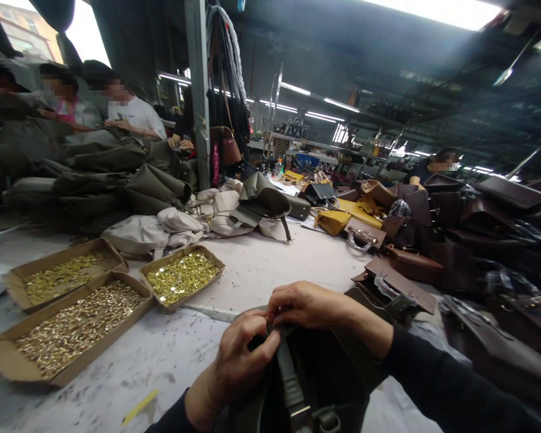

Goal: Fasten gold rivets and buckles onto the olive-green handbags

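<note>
A dark olive handbag [333, 367] stands before me at the bottom of the view, with a buckled strap [291, 382] running down its near side. My left hand [243, 346] is closed at the bag's top edge, thumb and fingers pinching near the strap's upper end. Beside it, my right hand [302, 304] is also closed, its fingertips pinched together at the same spot. Whatever small part sits between the fingertips is hidden. Both hands nearly touch each other over the rim.
On the left lie cardboard trays of small metal fittings: a front tray [63, 370], a back tray [13, 279] and a smaller tray [219, 273]. Olive and beige bags [139, 234] pile up behind. Brown bags [415, 288] crowd the right. Several people sit farther off.
</note>
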`<action>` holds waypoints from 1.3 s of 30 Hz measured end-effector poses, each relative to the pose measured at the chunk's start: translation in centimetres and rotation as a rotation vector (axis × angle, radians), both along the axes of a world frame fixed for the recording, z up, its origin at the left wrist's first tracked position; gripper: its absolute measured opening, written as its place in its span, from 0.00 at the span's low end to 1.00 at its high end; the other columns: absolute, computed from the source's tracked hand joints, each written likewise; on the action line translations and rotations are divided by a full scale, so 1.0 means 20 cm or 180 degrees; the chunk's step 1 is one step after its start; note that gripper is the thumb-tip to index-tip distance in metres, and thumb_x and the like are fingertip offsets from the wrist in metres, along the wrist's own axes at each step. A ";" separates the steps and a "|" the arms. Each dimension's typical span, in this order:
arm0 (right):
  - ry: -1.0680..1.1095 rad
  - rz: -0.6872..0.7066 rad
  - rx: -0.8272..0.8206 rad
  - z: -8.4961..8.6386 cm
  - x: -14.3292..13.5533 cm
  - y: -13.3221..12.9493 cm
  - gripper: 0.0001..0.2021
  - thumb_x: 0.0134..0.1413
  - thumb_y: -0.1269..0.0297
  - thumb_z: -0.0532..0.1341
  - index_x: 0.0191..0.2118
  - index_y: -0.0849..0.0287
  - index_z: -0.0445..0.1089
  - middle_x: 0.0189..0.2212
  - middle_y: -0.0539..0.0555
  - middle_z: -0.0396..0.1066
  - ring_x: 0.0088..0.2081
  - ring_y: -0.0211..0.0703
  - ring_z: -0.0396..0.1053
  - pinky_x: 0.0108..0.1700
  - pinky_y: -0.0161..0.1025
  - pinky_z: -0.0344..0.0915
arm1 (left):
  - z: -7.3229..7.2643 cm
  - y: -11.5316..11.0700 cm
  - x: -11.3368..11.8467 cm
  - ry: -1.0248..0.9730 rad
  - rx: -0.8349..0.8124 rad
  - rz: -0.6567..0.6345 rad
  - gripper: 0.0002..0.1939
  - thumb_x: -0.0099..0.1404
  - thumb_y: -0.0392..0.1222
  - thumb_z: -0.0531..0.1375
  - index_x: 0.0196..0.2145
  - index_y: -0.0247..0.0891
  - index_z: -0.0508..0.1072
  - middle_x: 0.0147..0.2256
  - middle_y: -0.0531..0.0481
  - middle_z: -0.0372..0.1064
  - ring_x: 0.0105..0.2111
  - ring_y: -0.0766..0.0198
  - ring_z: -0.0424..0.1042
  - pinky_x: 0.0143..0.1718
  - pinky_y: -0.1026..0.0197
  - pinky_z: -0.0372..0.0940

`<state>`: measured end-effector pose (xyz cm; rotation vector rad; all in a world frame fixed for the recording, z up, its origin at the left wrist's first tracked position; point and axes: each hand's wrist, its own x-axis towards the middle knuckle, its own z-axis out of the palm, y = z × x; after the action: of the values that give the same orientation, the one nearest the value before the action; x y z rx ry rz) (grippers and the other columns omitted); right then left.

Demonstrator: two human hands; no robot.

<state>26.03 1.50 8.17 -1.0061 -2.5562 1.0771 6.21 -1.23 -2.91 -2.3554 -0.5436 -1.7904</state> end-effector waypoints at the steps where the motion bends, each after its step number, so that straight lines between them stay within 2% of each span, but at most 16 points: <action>1: -0.0082 0.0062 0.0109 0.00 -0.01 -0.01 0.04 0.63 0.71 0.64 0.42 0.58 0.75 0.38 0.50 0.73 0.40 0.39 0.70 0.45 0.33 0.64 | 0.00 0.00 0.00 -0.0008 -0.0010 0.0000 0.07 0.67 0.30 0.61 0.36 0.39 0.77 0.35 0.51 0.67 0.42 0.62 0.76 0.44 0.60 0.77; 6: -0.0744 0.0220 0.0716 0.04 -0.06 -0.05 0.04 0.68 0.67 0.59 0.41 0.57 0.71 0.37 0.50 0.70 0.34 0.37 0.66 0.36 0.33 0.60 | 0.01 0.00 0.01 -0.0007 0.0030 0.0073 0.07 0.66 0.30 0.62 0.35 0.40 0.77 0.34 0.51 0.66 0.41 0.63 0.75 0.42 0.63 0.76; 9: -0.0983 0.0189 0.0845 0.04 -0.08 -0.05 0.05 0.69 0.65 0.58 0.40 0.57 0.71 0.36 0.50 0.72 0.32 0.38 0.66 0.35 0.34 0.58 | 0.02 0.00 0.00 -0.0006 0.0022 0.0100 0.07 0.66 0.29 0.61 0.36 0.39 0.77 0.35 0.51 0.66 0.40 0.64 0.75 0.42 0.63 0.76; 13: -0.0608 -0.0029 0.0350 0.01 -0.05 -0.01 0.06 0.69 0.63 0.59 0.45 0.56 0.72 0.36 0.50 0.75 0.36 0.40 0.70 0.39 0.33 0.62 | 0.02 -0.01 -0.01 0.0087 0.0013 0.0100 0.08 0.68 0.30 0.59 0.38 0.39 0.77 0.36 0.49 0.65 0.42 0.61 0.75 0.43 0.60 0.76; 16: -0.0131 -0.0015 -0.0058 0.00 -0.01 0.00 0.07 0.67 0.66 0.60 0.46 0.57 0.74 0.39 0.50 0.76 0.40 0.40 0.72 0.45 0.34 0.65 | 0.01 -0.01 -0.01 0.0135 -0.0015 0.0074 0.07 0.68 0.30 0.59 0.39 0.38 0.76 0.38 0.48 0.65 0.43 0.60 0.75 0.43 0.59 0.77; 20: -0.0032 0.0007 0.0092 -0.02 0.01 -0.02 0.06 0.64 0.71 0.61 0.43 0.58 0.75 0.39 0.51 0.75 0.41 0.40 0.71 0.45 0.33 0.65 | 0.00 0.00 -0.01 0.0121 0.0003 0.0037 0.06 0.67 0.30 0.60 0.39 0.38 0.76 0.38 0.48 0.65 0.44 0.59 0.75 0.43 0.59 0.77; 23: -0.0223 0.0101 0.0356 -0.01 0.00 -0.04 0.10 0.61 0.76 0.59 0.43 0.57 0.73 0.39 0.50 0.72 0.39 0.38 0.69 0.42 0.32 0.63 | 0.01 0.00 0.00 0.0118 -0.0017 0.0026 0.07 0.67 0.30 0.60 0.39 0.38 0.76 0.37 0.48 0.65 0.44 0.60 0.75 0.43 0.60 0.77; 29: -0.0875 0.0236 0.0757 0.03 -0.05 -0.06 0.05 0.68 0.69 0.57 0.43 0.56 0.70 0.38 0.50 0.69 0.34 0.38 0.67 0.37 0.33 0.60 | -0.02 -0.01 0.00 0.0082 -0.0069 0.0053 0.07 0.67 0.29 0.61 0.40 0.38 0.75 0.39 0.48 0.64 0.45 0.61 0.73 0.46 0.60 0.76; 34: -0.0901 0.0246 0.0658 0.01 -0.07 -0.03 0.07 0.70 0.66 0.54 0.40 0.58 0.69 0.37 0.51 0.70 0.36 0.40 0.67 0.39 0.34 0.60 | -0.02 -0.01 -0.01 0.0115 -0.0125 0.0100 0.08 0.69 0.29 0.58 0.43 0.36 0.72 0.40 0.46 0.65 0.47 0.59 0.73 0.49 0.58 0.75; 39: -0.0809 0.0057 0.0229 -0.03 -0.07 0.01 0.09 0.69 0.66 0.56 0.34 0.58 0.68 0.28 0.46 0.64 0.30 0.36 0.60 0.34 0.32 0.55 | -0.05 0.00 -0.02 0.0139 -0.0201 0.0074 0.09 0.68 0.28 0.59 0.45 0.37 0.71 0.41 0.45 0.66 0.49 0.57 0.73 0.51 0.56 0.74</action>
<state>24.59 1.64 7.53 -1.1711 -2.7842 0.9054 5.91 -1.31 -3.85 -2.4128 -0.6276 -1.7324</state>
